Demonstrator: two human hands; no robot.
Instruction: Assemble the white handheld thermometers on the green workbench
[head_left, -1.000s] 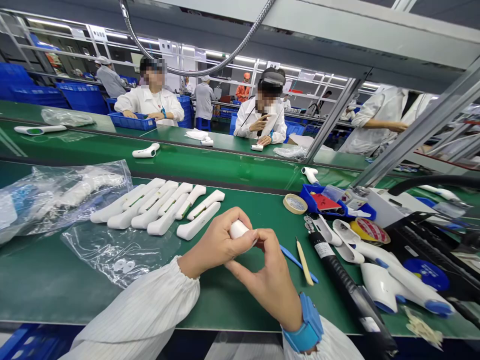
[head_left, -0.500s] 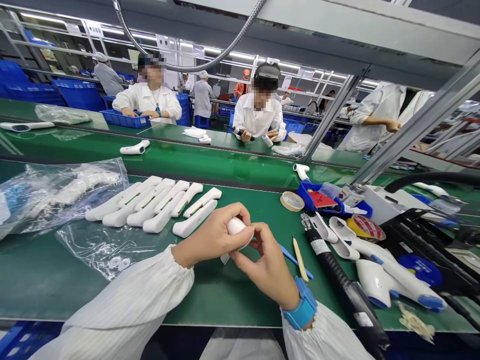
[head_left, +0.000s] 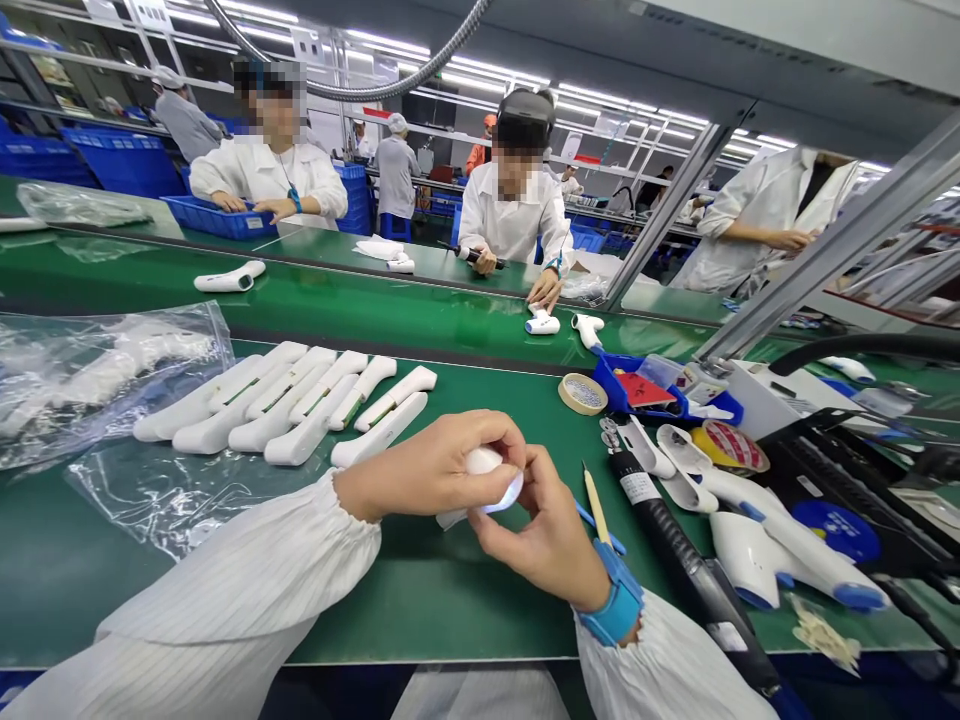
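A green bench [head_left: 420, 610] fills the near side of a workshop. Just above it, the left hand [head_left: 450, 460] grips a small white device [head_left: 482, 460], while the right hand [head_left: 544, 530] holds its brightly lit right end between thumb and finger. To the left are white shells [head_left: 301, 437] and a clear bag [head_left: 139, 490]; to the right, a pale stick [head_left: 595, 500] and a black screwdriver [head_left: 671, 550]. At the far side, 1 co-worker [head_left: 510, 220] touches a white thermometer [head_left: 543, 326].
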